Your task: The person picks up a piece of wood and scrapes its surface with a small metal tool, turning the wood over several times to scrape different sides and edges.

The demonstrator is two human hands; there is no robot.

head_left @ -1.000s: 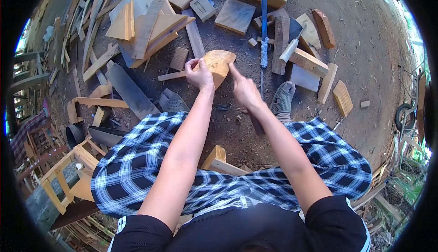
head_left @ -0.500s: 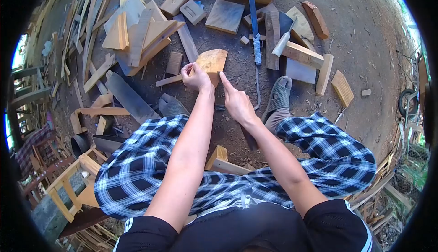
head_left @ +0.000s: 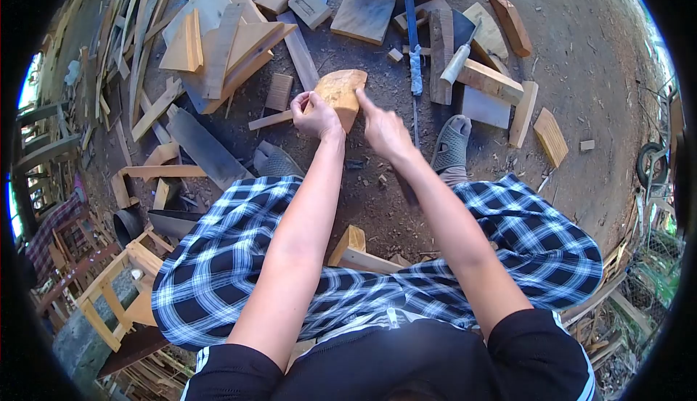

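Note:
A light wooden block [head_left: 340, 90] with a curved top edge is held up in front of me. My left hand [head_left: 317, 116] grips its lower left side, thumb and fingers pinched together. My right hand [head_left: 385, 131] is at the block's right edge, its index finger stretched out against or very near it. The other fingers are curled and blurred by motion. A long dark tool [head_left: 407, 189] runs back from this hand beneath the wrist; its kind is mostly hidden.
On the ground lie a blue-framed saw [head_left: 410, 23], a white-handled tool [head_left: 456, 65], a square board [head_left: 363, 15] and a reddish curved block [head_left: 510, 25]. Stacked boards [head_left: 225, 52] rise at left. My sandalled feet flank the work, with an angled wooden piece [head_left: 363, 257] between my legs.
My right hand has shifted slightly up and right along the block's edge, and its fingers have blurred. The block has tilted a little in my left hand, showing more of its lower face.

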